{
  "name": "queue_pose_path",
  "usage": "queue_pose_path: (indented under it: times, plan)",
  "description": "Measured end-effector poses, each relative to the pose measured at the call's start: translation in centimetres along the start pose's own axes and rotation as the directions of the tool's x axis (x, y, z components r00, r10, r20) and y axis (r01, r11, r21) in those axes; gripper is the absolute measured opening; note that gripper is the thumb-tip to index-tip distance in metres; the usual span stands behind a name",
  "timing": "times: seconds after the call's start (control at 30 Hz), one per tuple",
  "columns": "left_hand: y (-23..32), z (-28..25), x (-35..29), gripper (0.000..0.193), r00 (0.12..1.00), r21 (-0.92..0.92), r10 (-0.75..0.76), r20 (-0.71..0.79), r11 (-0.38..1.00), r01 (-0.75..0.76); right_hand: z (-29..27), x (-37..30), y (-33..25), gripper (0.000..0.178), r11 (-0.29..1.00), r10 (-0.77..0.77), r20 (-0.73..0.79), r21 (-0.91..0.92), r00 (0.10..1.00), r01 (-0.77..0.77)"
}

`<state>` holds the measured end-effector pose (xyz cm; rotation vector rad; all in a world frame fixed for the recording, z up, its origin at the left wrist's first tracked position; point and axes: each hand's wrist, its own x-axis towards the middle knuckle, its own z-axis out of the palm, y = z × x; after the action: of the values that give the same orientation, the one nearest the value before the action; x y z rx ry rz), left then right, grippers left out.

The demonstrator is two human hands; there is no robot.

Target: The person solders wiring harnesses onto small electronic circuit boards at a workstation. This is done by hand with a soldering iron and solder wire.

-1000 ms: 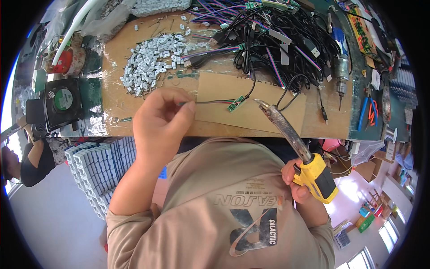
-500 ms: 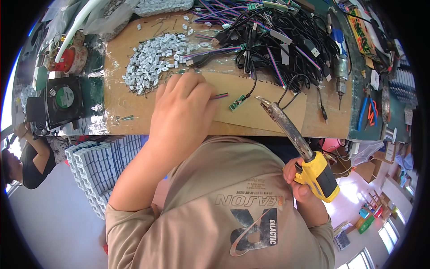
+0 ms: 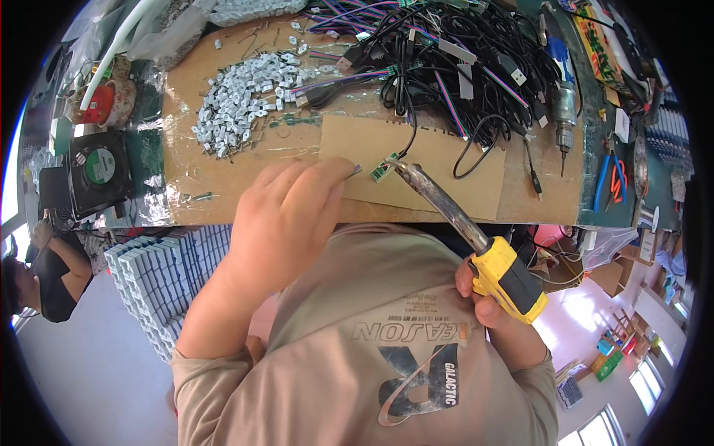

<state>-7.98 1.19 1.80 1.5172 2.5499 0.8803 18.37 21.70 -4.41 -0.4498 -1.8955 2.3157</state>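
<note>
My right hand is wrapped round the yellow and black handle of a soldering iron. The iron slants up to the left, and its tip is at a small green circuit board; whether they touch I cannot tell. A black cable runs upward from that board, which lies over a piece of brown cardboard. Just left of the board, my left hand pinches a thin wire strip, its short end poking past the fingertips. Most of the strip is hidden by the hand.
A heap of small white parts lies at the back left. Behind the cardboard is a tangle of black USB cables. An electric screwdriver and pliers lie on the right. A black fan stands at left.
The soldering iron has moved left and its tip has come to the circuit board. My left hand has shifted slightly down and left, still pinching the wire strip.
</note>
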Motion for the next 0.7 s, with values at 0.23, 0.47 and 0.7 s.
queue_pose_path:
  times: [0.23,0.47,0.7]
  plan:
    - [0.4,0.6,-0.6,0.029,0.998,-0.049,0.037,-0.047,0.998,-0.039,3.3,6.1,-4.2,0.078,0.993,0.024,0.142,0.112,0.99,-0.04]
    - [0.3,0.4,-0.5,0.034,1.0,-0.071,-0.006,0.006,0.997,0.006,5.5,11.6,-3.3,0.076,0.97,-0.109,0.166,0.234,0.98,0.068]
    - [0.1,-0.4,-0.1,0.032,0.987,-0.144,-0.157,0.041,0.976,0.162,6.4,13.4,-4.0,0.078,0.965,-0.03,0.133,0.261,0.991,-0.006]
